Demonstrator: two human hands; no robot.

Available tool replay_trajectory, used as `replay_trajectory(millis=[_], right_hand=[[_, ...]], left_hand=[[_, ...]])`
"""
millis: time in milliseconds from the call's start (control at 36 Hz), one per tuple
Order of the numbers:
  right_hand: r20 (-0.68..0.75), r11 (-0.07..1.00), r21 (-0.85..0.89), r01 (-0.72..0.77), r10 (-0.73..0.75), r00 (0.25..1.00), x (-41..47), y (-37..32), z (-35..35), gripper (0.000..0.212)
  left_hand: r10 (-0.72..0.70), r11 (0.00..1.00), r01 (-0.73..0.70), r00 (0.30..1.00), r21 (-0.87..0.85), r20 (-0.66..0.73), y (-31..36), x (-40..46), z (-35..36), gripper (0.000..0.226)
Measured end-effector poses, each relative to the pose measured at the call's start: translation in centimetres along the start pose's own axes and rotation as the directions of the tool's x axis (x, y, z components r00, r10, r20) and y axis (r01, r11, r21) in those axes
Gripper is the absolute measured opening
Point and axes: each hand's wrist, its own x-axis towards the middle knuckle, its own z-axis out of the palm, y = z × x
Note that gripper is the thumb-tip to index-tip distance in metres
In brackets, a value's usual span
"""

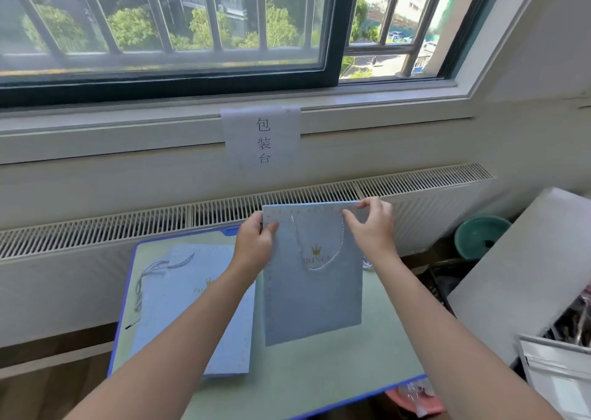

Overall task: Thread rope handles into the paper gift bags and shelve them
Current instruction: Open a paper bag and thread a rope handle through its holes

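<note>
You held a blue bag (311,291) upright at the frame's centre, above the table (367,349). Your left hand (254,247) pinched its top left corner; your right hand (372,227) pinched the top edge near the right corner, perhaps at the rope (319,261). A second bag (195,311) lay flat at lower left.

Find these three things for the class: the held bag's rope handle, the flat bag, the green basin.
rope handle (320,267), head view, bottom of its loop
flat bag (192,317), head view, bare front face
green basin (476,234), head view, inner wall
</note>
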Motion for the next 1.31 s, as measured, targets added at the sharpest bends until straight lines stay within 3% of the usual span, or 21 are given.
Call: replay_trajectory(millis=[139,194,250,306,361,417,500,639,750,889,1000,1194,1306], right_hand=[[0.137,0.972,0.169,-0.16,0.138,0.981,-0.6,2.4,2.3,0.023],[0.131,0.967,0.176,-0.185,0.163,0.978,-1.1,3.6,3.6,0.019],[0.127,0.958,0.178,-0.226,0.206,0.97,-1.5,4.8,4.9,0.02],[0.135,0.96,0.132,-0.245,0.228,0.964,-1.7,6.1,6.0,0.02],[0.14,0.971,0.069,-0.23,0.218,0.966,-1.7,7.5,7.0,0.022],[0.153,0.977,-0.009,-0.213,0.212,0.965,-1.8,8.5,7.8,0.029],[0.183,0.98,-0.1,-0.174,0.19,0.965,-2.3,9.7,8.8,0.038],[0.207,0.949,-0.312,0.038,0.029,0.978,-2.6,11.5,10.6,0.04],[0.308,0.888,-0.382,0.257,-0.14,0.941,-2.8,12.5,12.2,0.049],[0.407,0.8,-0.468,0.375,-0.181,0.895,-3.2,16.0,13.4,0.051],[0.414,0.784,-0.472,0.402,-0.206,0.887,-3.7,17.5,13.6,0.052],[0.315,0.791,-0.505,0.345,-0.203,0.927,-7.0,17.1,13.1,0.046],[0.288,0.817,-0.494,0.298,-0.17,0.943,-9.7,17.2,12.4,0.048]], left_hand=[[-0.195,0.976,0.189,0.979,-0.106,-0.056,-2.4,0.5,0.4,0.011],[-0.179,0.982,0.184,0.979,0.041,-0.101,-3.5,0.8,1.0,0.009],[-0.102,0.943,0.143,0.984,0.3,-0.145,-4.7,1.0,1.9,0.031],[0.033,0.834,0.046,0.99,0.55,-0.134,-5.7,1.0,2.7,0.05],[0.126,0.709,-0.078,0.992,0.701,-0.016,-6.9,1.0,3.7,0.055],[0.123,0.607,-0.183,0.983,0.773,0.137,-8.0,1.0,4.7,0.056],[0.094,0.522,-0.276,0.959,0.807,0.268,-10.3,1.2,6.5,0.054],[0.015,0.413,-0.309,0.943,0.856,0.333,-13.9,1.4,8.3,0.055],[-0.021,0.397,-0.309,0.938,0.864,0.345,-16.5,1.6,9.0,0.057],[0.01,0.39,-0.349,0.927,0.852,0.375,-19.4,1.4,9.3,0.061],[0.039,0.391,-0.359,0.927,0.848,0.374,-20.3,1.5,9.6,0.064],[-0.09,0.339,-0.353,0.91,0.872,0.404,-19.0,2.8,9.5,0.08],[0.04,0.327,-0.327,0.942,0.887,0.332,-18.0,1.3,9.6,0.06]])
